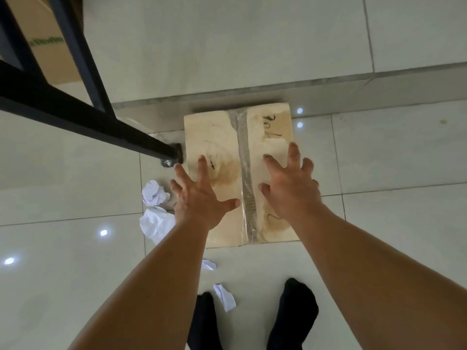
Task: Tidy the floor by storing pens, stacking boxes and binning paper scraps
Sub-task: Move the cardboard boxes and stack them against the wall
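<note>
A stained, taped cardboard box [222, 137] lies flat on the tiled floor against a low step. My left hand [199, 195] hovers over its left half with fingers spread, holding nothing. Over the right half, my right hand [290, 188] is spread the same way and empty. Whether either palm touches the box I cannot tell. Crumpled white paper [154, 193] lies just left of the box, with a larger white scrap [156, 223] below it. Two smaller scraps [208, 264] [225, 296] lie near my feet.
A black metal frame leg [101, 127] slants down to the floor beside the box's left edge. Behind it at top left stands a brown carton [48, 46] with green print. My feet in black socks [293, 314] stand at the bottom. Pale floor tiles stretch right.
</note>
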